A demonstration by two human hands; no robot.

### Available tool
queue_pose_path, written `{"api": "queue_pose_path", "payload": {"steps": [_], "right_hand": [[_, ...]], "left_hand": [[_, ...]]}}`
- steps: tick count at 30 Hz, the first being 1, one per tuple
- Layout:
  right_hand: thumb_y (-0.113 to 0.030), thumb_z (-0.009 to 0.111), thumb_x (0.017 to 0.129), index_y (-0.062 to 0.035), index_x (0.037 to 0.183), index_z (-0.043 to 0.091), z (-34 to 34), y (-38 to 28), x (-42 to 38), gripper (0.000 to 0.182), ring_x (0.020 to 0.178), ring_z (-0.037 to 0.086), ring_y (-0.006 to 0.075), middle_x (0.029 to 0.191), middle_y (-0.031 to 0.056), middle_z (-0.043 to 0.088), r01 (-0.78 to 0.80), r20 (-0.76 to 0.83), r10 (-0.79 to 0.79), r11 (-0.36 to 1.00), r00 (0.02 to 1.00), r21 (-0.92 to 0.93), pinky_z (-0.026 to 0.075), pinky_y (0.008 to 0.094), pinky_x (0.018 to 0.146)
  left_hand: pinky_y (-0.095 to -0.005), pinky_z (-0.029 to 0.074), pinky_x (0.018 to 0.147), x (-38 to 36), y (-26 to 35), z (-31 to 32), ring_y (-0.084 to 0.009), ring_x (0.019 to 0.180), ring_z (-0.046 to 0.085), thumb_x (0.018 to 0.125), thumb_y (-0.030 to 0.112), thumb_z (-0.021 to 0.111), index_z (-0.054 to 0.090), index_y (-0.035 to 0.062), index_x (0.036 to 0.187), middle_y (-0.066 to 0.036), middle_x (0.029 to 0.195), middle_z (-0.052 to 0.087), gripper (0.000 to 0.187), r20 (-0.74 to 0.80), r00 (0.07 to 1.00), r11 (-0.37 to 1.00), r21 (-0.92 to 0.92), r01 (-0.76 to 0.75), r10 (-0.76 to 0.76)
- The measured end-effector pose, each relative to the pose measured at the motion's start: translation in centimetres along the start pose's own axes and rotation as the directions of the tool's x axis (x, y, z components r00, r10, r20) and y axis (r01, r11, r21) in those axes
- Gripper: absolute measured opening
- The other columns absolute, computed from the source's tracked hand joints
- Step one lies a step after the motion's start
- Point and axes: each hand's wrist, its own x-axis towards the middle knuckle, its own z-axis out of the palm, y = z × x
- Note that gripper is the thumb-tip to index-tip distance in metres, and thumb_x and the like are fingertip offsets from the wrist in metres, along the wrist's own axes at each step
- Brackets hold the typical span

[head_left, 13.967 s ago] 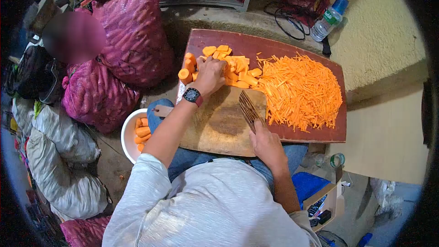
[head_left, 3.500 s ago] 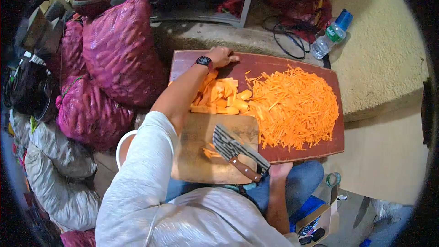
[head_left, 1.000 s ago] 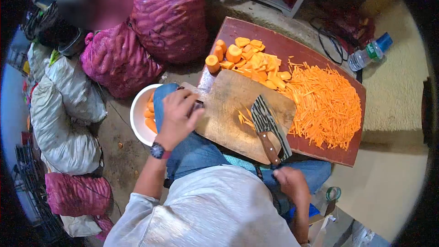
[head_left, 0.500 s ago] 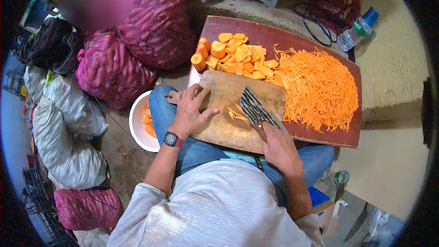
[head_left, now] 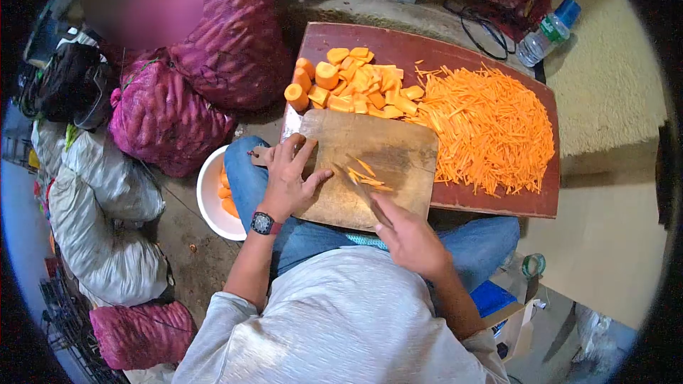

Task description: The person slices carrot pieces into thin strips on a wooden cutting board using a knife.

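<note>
My left hand [head_left: 290, 179] lies on the left part of a wooden cutting board [head_left: 334, 210], fingers spread and nothing in them. In my right hand [head_left: 414, 240] is the handle of a knife [head_left: 361, 188], its blade turned nearly edge-on over the board. A few thin carrot strips [head_left: 366, 168] lie beside the blade. Beyond the board, carrot chunks and slices [head_left: 377, 84] sit on a dark red tabletop [head_left: 405, 44]. A large heap of carrot shreds [head_left: 494, 131] spreads to the right of them.
A white basin [head_left: 211, 215] with carrots stands by my left knee. Full pink mesh sacks [head_left: 167, 117] and white sacks [head_left: 96, 220] line the left side. A water bottle [head_left: 544, 39] stands behind the tabletop; a roll of tape [head_left: 533, 265] is at the right.
The knife has moved left across the board and turned from showing its broad side to nearly edge-on. My left hand stays on the board, and the whole view has shifted slightly.
</note>
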Motion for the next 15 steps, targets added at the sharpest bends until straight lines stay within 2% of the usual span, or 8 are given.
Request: {"api": "queue_pose_path", "payload": {"steps": [2, 3, 5, 6, 8, 12, 15], "right_hand": [[-0.012, 0.064, 0.104, -0.0004, 0.161, 0.043, 0.3, 0.0, 0.0, 0.061, 0.123, 0.067, 0.0527, 0.132, 0.0362, 0.067, -0.126, 0.061, 0.123, 0.991, 0.99, 0.037, 0.054, 0.0551, 0.105], [-0.012, 0.064, 0.104, -0.0004, 0.161, 0.043, 0.2, 0.7, -0.1, 0.061, 0.123, 0.067, 0.0527, 0.132, 0.0362, 0.067, -0.131, 0.057, 0.128, 0.991, 0.99, 0.039, 0.054, 0.0551, 0.105], [-0.013, 0.064, 0.104, 0.0014, 0.155, 0.051, -1.2, 3.2, -0.5, 0.054, 0.12, 0.068, 0.0513, 0.125, 0.0354, 0.07, -0.066, -0.111, 0.058, 0.996, 0.992, -0.066, 0.054, 0.0557, 0.102], [-0.013, 0.064, 0.104, 0.0014, 0.155, 0.051, -2.4, 3.8, -0.4, 0.054, 0.12, 0.068, 0.0513, 0.125, 0.0354, 0.07, -0.071, -0.119, 0.063, 0.995, 0.991, -0.068, 0.054, 0.0557, 0.102], [-0.013, 0.063, 0.105, 0.0021, 0.148, 0.057, -4.9, 4.8, 0.3, 0.046, 0.117, 0.07, 0.05, 0.121, 0.034, 0.072, -0.171, -0.319, 0.114, 0.973, 0.941, -0.157, 0.056, 0.0546, 0.098], [-0.013, 0.062, 0.106, 0.0029, 0.147, 0.057, -8.3, 4.7, 0.5, 0.044, 0.114, 0.071, 0.05, 0.119, 0.033, 0.073, -0.268, -0.469, 0.149, 0.943, 0.87, -0.197, 0.057, 0.0524, 0.094], [-0.014, 0.062, 0.107, 0.0036, 0.146, 0.057, -8.0, 1.8, -0.2, 0.044, 0.112, 0.071, 0.0504, 0.118, 0.0335, 0.073, -0.186, -0.521, 0.099, 0.975, 0.848, -0.117, 0.057, 0.0527, 0.095]], "left_hand": [[-0.0509, 0.034, 0.113, 0.0, 0.0, -0.1, -0.0364, 0.133, 0.055, 0.084, 0.046, 0.087, 0.068, 0.009, 0.144, -0.017, 0.142, 0.059, 0.073, -0.002, 1.0, 1.0, 0.024, -0.008, 0.008], [-0.0509, 0.034, 0.113, -0.1, -0.1, 0.0, -0.0364, 0.133, 0.055, 0.084, 0.046, 0.087, 0.068, 0.009, 0.144, -0.017, 0.142, 0.059, 0.073, 0.003, 1.0, 1.0, 0.021, -0.012, 0.012], [-0.051, 0.034, 0.114, -0.2, -0.3, 0.1, -0.0371, 0.133, 0.055, 0.084, 0.045, 0.087, 0.066, 0.0081, 0.146, -0.018, 0.143, 0.059, 0.074, 0.0, 1.0, 1.0, 0.017, -0.017, 0.017], [-0.051, 0.034, 0.114, -0.2, -0.2, 0.2, -0.0371, 0.133, 0.055, 0.084, 0.045, 0.087, 0.066, 0.0081, 0.146, -0.018, 0.143, 0.059, 0.074, 0.001, 1.0, 1.0, 0.012, -0.025, 0.025], [-0.051, 0.034, 0.114, -0.3, -0.2, 0.2, -0.0375, 0.133, 0.055, 0.084, 0.043, 0.087, 0.066, 0.0064, 0.145, -0.018, 0.144, 0.059, 0.074, -0.006, 1.0, 1.0, 0.01, -0.011, 0.011], [-0.0515, 0.035, 0.112, -0.1, -0.1, 0.3, -0.0371, 0.131, 0.055, 0.086, 0.043, 0.086, 0.065, 0.0043, 0.143, -0.019, 0.141, 0.059, 0.072, -0.012, 0.998, 0.998, 0.014, -0.056, 0.056], [-0.0518, 0.035, 0.112, -0.2, -0.4, 0.5, -0.0365, 0.134, 0.056, 0.085, 0.04, 0.087, 0.065, 0.0039, 0.144, -0.019, 0.143, 0.059, 0.072, 0.0, 1.0, 1.0, 0.024, -0.017, 0.017]]}}
